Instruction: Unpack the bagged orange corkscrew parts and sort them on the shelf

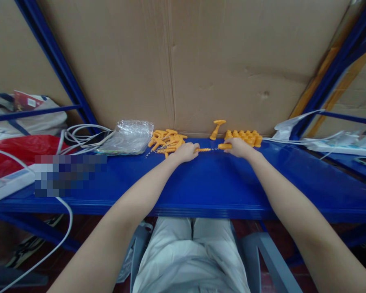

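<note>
Free path over the tabletop (201,183) in front, cardboard wall (219,61) behind

my left hand (187,152): orange screw (205,149) gripped | my right hand (238,147): orange sleeve (223,146) gripped | counter (201,183): orange pile (165,138)

Table (201,187): part pile (170,140) left of left hand (187,152); 1 T-piece (215,131) behind, between the hands; part cluster (247,136) behind right hand (236,147); plastic packet (129,138) past pile, further left. Power strip (335,146) far right.
</note>
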Demonstrator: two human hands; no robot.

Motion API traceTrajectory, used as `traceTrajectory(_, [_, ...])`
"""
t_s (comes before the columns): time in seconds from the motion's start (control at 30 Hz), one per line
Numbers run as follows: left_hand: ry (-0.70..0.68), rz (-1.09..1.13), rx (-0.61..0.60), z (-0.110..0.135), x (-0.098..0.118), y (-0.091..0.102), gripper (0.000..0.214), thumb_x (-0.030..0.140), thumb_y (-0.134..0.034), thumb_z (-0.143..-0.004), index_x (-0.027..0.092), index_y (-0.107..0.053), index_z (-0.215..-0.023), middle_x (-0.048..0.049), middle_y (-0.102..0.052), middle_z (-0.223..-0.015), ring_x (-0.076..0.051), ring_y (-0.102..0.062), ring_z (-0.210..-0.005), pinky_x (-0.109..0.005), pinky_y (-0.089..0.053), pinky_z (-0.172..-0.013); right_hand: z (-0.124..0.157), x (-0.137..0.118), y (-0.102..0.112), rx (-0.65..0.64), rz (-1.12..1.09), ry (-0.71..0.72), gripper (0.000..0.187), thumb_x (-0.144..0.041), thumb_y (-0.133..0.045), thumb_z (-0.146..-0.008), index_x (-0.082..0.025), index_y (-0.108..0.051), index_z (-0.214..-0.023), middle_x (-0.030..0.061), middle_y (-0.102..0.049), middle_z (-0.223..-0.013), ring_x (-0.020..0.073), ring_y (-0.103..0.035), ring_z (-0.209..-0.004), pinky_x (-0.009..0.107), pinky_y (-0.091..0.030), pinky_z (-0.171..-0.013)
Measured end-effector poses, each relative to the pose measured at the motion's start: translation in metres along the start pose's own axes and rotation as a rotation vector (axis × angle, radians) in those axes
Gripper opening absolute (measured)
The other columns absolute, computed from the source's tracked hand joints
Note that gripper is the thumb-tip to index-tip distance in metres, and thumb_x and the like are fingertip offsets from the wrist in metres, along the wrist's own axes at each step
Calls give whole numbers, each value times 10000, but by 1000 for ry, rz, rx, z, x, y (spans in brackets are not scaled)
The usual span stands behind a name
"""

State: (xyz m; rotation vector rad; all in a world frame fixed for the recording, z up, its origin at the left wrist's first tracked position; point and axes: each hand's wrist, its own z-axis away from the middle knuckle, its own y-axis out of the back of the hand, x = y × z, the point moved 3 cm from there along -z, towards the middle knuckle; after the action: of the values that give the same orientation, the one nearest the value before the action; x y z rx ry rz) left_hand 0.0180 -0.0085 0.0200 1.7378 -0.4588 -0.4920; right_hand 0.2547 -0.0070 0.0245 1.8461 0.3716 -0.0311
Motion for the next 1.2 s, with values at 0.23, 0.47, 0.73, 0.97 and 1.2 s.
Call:
traceTrajectory(0.23, [17,7,39,-2,-4,-3,328,246,-446,-950,177,-641,-1204,-129,-726,-1112,-273,-689,-1046,-363,-511,-904,-3,7,-6,20,-62,73,258,-221,-778,-786,-212,-767,-1043,133,-755,-1089,368,-698,-1059,519,-524,-957])
traceTrajectory(0.47, [23,94,132,-4,-6,-2,325,238,-451,-950,197,-567,-1251,-126,-679,-1113,-259,-676,-1010,-379,-518,-900,-1,-16,-12,91,-142,325,270,-215,-721,-829,-223,-769,-1095,91,-761,-1073,282,-696,-1023,435,-537,-953])
traceTrajectory(0.73, [16,99,142,3,-4,9,347,231,-390,-980,185,-515,-1300,-146,-649,-1178,-265,-666,-1048,-386,-518,-908,2,-27,-12,170,-158,343,321,-212,-668,-875,-154,-742,-1182,147,-725,-1107,287,-684,-1029,458,-533,-949])
traceTrajectory(0.97, [0,24,169,7,-4,16,317,236,-459,-941,201,-580,-1231,-116,-679,-1147,-269,-672,-1069,-375,-510,-926,4,-30,-17,163,-147,401,302,-231,-638,-904,-198,-737,-1188,118,-723,-1064,263,-678,-998,412,-539,-936])
traceTrajectory(1.2, [-38,59,235,6,-7,15,377,224,-484,-903,200,-586,-1265,-101,-712,-1168,-255,-683,-1072,-359,-519,-932,9,-35,-13,168,-193,366,354,-262,-614,-915,-196,-718,-1246,142,-707,-1136,282,-675,-1060,431,-534,-968])
